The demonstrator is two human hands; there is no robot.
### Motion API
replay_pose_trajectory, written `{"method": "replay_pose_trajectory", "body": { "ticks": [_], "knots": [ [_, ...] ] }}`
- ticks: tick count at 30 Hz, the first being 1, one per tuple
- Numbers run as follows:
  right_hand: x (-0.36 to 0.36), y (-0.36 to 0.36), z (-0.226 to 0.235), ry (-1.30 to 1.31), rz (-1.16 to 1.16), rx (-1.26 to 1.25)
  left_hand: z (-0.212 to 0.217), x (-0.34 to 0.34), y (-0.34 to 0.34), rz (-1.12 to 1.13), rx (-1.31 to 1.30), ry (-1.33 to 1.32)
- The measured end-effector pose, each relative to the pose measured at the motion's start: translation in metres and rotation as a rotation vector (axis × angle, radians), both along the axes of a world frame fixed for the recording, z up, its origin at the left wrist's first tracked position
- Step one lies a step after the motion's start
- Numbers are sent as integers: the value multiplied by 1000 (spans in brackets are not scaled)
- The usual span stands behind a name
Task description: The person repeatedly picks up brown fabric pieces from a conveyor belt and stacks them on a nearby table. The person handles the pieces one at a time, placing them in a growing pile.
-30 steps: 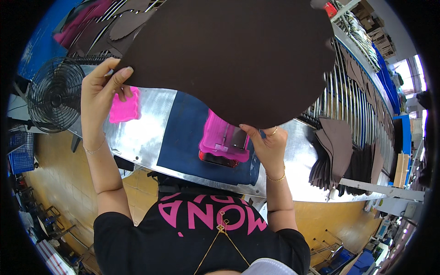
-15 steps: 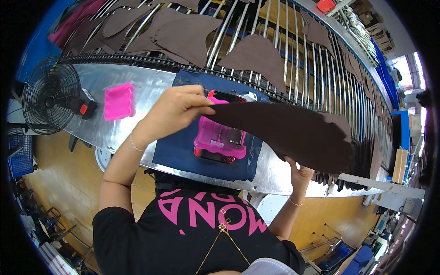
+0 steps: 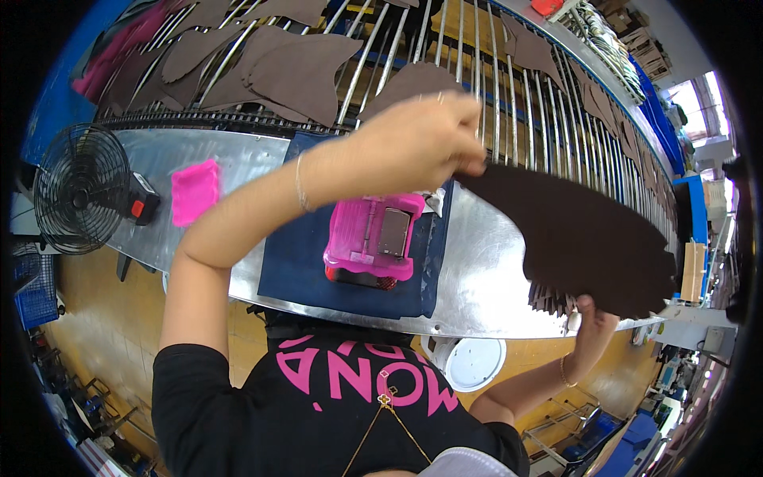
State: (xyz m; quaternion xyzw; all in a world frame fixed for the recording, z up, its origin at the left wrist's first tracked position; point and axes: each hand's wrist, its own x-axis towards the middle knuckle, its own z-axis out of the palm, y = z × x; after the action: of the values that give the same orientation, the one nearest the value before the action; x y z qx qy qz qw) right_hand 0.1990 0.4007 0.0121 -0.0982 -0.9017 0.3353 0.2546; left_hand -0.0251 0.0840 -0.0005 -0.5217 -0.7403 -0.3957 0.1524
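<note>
A dark brown cut leather piece (image 3: 588, 234) is stretched between my hands at the right end of the metal table. My left hand (image 3: 429, 143) reaches across and pinches its narrow left tip. My right hand (image 3: 592, 330) grips its near edge, thumb on top. The layered edges of a stack of brown pieces (image 3: 548, 299) show just under it. Left of the held piece, a pink tray (image 3: 350, 238) sits over a red and black object (image 3: 358, 277) on a dark blue cloth (image 3: 298, 270); in the tray lies a small grey rectangular block (image 3: 394, 232).
Beyond the table runs a rack of metal rollers (image 3: 517, 111) with several brown pieces (image 3: 298, 75) lying on it. A second pink tray (image 3: 195, 192) and a black fan (image 3: 83, 187) stand at the left. Below the table's near edge is a white round lid or stool top (image 3: 475, 364).
Both hands have carried the leather piece to the right, over the stack. My left arm now stretches across the pink tray, and the grey block in it shows more fully.
</note>
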Motion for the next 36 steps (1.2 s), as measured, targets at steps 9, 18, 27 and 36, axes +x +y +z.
{"method": "replay_pose_trajectory", "body": {
  "ticks": [9,18,27,36],
  "knots": [
    [-151,-48,12,256,-50,-279,81,-71,-24,434,244,367],
    [-327,-58,-152,-144,247,-1021,10,-38,-148,797,287,-179],
    [-347,-67,-187,-261,85,-1046,-55,14,-216,956,392,-541],
    [-159,86,-120,137,-495,94,-92,4,-201,641,430,-577]
  ]
}}
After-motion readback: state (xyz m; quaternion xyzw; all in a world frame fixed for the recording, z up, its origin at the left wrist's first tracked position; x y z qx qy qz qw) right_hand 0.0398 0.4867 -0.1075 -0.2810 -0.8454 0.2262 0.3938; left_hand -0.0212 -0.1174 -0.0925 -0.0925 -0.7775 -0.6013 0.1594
